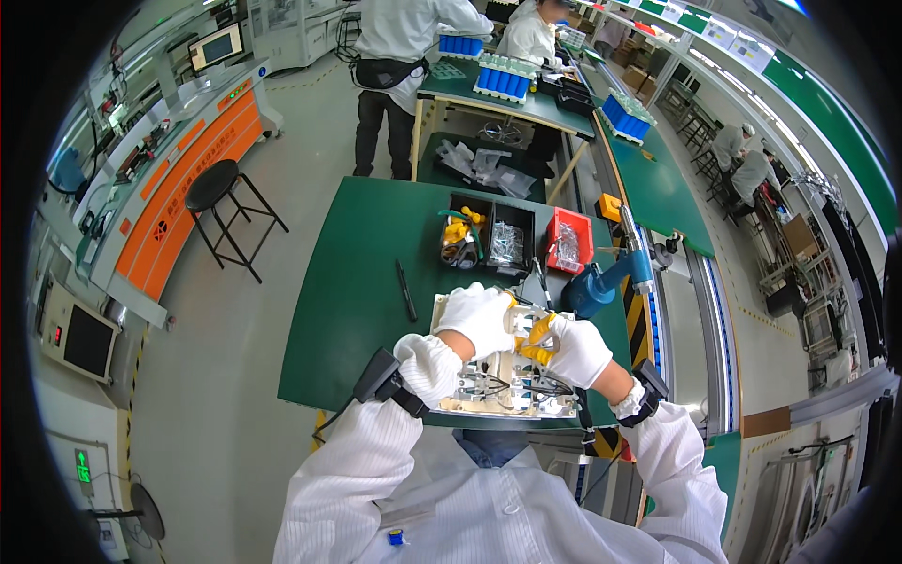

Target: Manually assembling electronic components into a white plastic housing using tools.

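The assembly (507,407), an off-white frame fitted with metallic parts and black wires (495,382), lies at the near edge of the green workbench (329,310), directly in front of the person. The left hand (477,318), in a white glove, rests over the upper left portion of the assembly, palm down, with the fingers bent toward its middle; whether these fingers pinch a part cannot be told. The right hand (577,352), in a white glove with yellow fingertips, is positioned over the upper right portion, with the thumb and fingers curled toward each other and pointing at the left hand; the contents of this grip, if any, cannot be told. 1 black strapped unit (383,376) is worn at the left wrist and 1 similar unit (648,390) at the right. 1 black pen (406,289) lies on the workbench to the left of the assembly. Beyond the hands stands a black bin (508,269) with 2 compartments: the left contains yellow-handled tools (458,233), the right contains metallic parts (506,242). A red bin (586,248) of small parts stands just to its right. A blue bench device (590,289) stands near the right edge. 1 black stool (214,185) is on the floor, left of the workbench.
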A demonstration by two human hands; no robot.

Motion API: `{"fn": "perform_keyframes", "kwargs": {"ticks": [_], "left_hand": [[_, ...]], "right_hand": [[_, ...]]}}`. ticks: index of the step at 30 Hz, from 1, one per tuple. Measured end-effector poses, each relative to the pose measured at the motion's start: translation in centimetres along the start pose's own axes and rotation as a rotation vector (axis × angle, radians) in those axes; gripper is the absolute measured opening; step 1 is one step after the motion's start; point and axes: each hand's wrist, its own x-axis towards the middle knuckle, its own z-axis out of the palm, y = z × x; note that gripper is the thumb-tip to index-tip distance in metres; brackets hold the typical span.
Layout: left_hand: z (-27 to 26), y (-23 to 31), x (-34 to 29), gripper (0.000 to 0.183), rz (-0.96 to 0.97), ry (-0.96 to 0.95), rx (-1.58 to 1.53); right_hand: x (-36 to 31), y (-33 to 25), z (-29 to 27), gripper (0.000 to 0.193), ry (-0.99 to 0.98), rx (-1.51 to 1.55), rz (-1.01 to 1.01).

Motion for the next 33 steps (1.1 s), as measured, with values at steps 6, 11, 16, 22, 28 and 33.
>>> {"fn": "perform_keyframes", "kwargs": {"ticks": [6, 11, 16, 22, 28, 33], "left_hand": [[0.1, -0.1, 0.0, 0.048, -0.001, 0.011, -0.006], [0.1, 0.0, 0.1, 0.049, -0.002, -0.004, 0.004], [0.2, -0.2, 0.1, 0.051, -0.022, -0.016, -0.004], [0.2, -0.3, 0.2, 0.055, -0.001, 0.003, -0.007], [-0.1, -0.5, -0.4, 0.056, -0.039, -0.018, 0.026], [0.2, 1.4, 0.6, 0.057, 0.066, 0.013, -0.015]], "right_hand": [[-0.7, -1.2, 0.3, 0.014, -0.022, -0.13, 0.005], [-0.2, -1.0, 0.3, 0.016, -0.126, -0.207, 0.083], [-0.1, -3.1, -1.2, 0.029, -0.153, -0.183, 0.131], [-1.5, 7.9, -2.1, 0.038, 0.282, 0.156, 0.679], [2.8, 17.3, 1.0, 0.043, 0.687, 0.049, 0.43], [3.1, 27.7, -2.9, 0.024, 0.659, 0.435, 0.337]]}}
